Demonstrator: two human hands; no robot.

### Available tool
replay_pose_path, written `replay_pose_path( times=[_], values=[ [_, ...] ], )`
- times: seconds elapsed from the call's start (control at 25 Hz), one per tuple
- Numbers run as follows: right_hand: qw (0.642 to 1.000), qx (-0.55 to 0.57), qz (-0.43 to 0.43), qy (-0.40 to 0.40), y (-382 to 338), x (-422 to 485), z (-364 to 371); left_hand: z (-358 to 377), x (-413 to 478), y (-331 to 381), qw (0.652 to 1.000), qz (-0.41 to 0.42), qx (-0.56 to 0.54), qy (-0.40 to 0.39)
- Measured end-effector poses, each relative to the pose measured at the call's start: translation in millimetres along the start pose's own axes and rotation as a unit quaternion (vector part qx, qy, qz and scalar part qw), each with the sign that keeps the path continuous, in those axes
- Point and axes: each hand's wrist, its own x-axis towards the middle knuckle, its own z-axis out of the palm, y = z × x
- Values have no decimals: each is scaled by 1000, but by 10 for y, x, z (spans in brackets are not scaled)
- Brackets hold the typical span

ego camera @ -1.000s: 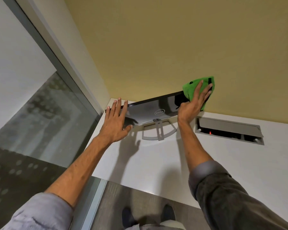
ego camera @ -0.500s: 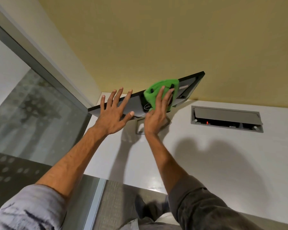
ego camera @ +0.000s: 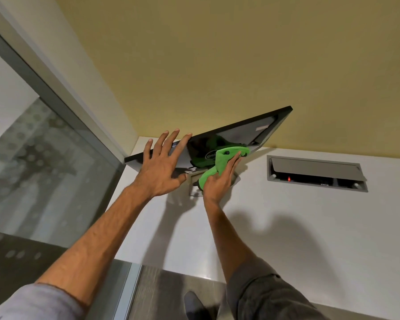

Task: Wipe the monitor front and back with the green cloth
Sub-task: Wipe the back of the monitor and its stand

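monitor [ego camera: 238, 135] rear facing viewer, long axis rising rightward

Recessed cable box [ego camera: 315, 168] (red light [ego camera: 289, 179])

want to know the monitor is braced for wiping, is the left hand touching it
Touching. The head view shows the left hand flat on the back of the monitor, fingers spread up over its top edge.
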Motion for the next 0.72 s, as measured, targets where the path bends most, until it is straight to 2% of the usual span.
replay_pose_path(
  times=[0.16,0.4,0.6,0.68,0.72],
  values=[
    [998,-53,30,-23,225,-89,177,5,34,8,1000,-10,8,-2],
    [970,-234,11,-65,660,-375,461,31,30,33,1000,-7,4,-5],
    [966,-240,38,-83,815,-364,434,59,-15,21,1000,-3,3,1],
    [955,-289,-3,-67,924,-274,371,46,-8,27,1000,-3,4,-6],
    [947,-307,-10,-90,982,-273,322,32,-14,34,1000,-3,4,-11]
  ],
)
